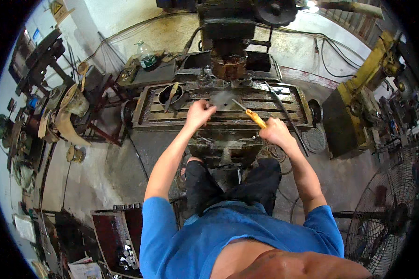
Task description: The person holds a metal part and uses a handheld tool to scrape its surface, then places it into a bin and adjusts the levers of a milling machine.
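My right hand [276, 132] is wrapped round a yellow air blow gun [256, 119]. Its thin metal nozzle points up and left, over the slotted machine table [209, 120]. Past the nozzle tip a pale grey blur [223, 98] hangs above the middle of the table. My left hand [200, 114] is at the table's near side, left of that blur, with its fingers curled together. Whatever those fingers may hold is too small to make out. Left of this hand, a dark round pot [180, 98] stands on the table with a brush [173, 93] leaning in it.
The milling machine's head [229, 65] rises behind the table. A long dark bar [286, 114] slants across the table's right end. A large caged fan [381, 214] stands at lower right, and a clear bottle [146, 56] at back left. Thin hose [273, 152] coils below the table.
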A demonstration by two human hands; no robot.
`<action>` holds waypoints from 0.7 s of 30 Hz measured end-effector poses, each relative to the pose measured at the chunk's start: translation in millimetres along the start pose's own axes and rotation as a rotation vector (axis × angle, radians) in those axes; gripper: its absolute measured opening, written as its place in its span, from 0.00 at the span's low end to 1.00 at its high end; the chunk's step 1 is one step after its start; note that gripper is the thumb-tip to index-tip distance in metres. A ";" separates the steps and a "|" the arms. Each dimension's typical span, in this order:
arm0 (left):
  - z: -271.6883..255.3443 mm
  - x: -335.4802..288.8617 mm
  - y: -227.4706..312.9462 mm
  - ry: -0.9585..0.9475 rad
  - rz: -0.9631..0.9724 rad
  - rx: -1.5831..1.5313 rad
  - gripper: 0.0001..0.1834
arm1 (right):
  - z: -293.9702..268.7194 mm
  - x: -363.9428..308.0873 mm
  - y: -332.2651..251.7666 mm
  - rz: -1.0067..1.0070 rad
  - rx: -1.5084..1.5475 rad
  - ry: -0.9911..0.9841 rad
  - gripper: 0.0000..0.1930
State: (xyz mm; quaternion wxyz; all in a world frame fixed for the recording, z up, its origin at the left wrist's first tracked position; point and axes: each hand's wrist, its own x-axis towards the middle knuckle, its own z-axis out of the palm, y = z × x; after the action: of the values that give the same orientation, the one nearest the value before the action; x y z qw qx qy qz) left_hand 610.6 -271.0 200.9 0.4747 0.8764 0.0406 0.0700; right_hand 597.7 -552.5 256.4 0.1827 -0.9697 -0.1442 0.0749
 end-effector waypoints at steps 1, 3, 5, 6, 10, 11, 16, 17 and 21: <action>12.5 20.0 12.1 0.046 0.080 0.318 0.19 | 2.2 11.3 6.9 0.023 0.018 0.029 0.17; 40.4 50.8 29.7 0.157 0.146 0.512 0.21 | 21.4 31.8 24.5 0.004 -0.013 0.082 0.18; 45.8 63.7 32.0 0.157 0.165 0.625 0.20 | 22.8 37.7 30.6 -0.049 0.028 0.123 0.17; 48.0 69.5 21.4 0.160 0.163 0.652 0.19 | 12.4 35.1 29.2 -0.064 0.088 0.086 0.17; 41.3 70.1 13.0 0.044 0.209 0.658 0.17 | -37.6 -2.8 38.6 -0.273 0.748 0.041 0.15; 38.1 68.5 14.3 0.011 0.224 0.660 0.17 | -28.2 -1.1 48.8 -0.322 0.840 0.100 0.15; 39.6 71.2 12.8 -0.014 0.324 0.684 0.13 | 40.1 11.3 80.4 -0.329 0.814 0.030 0.15; 42.6 73.7 14.0 -0.012 0.332 0.691 0.13 | 58.6 15.0 84.9 -0.236 0.868 -0.018 0.15; 54.0 85.2 13.4 -0.008 0.327 0.711 0.13 | 99.7 16.6 95.5 0.029 0.573 0.049 0.16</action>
State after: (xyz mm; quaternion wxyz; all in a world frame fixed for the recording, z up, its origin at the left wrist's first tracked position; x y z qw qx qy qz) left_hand 703.4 -311.2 190.1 0.1240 0.9814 -0.0797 0.1228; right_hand 617.8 -599.5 127.1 0.4516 -0.8820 -0.0990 0.0918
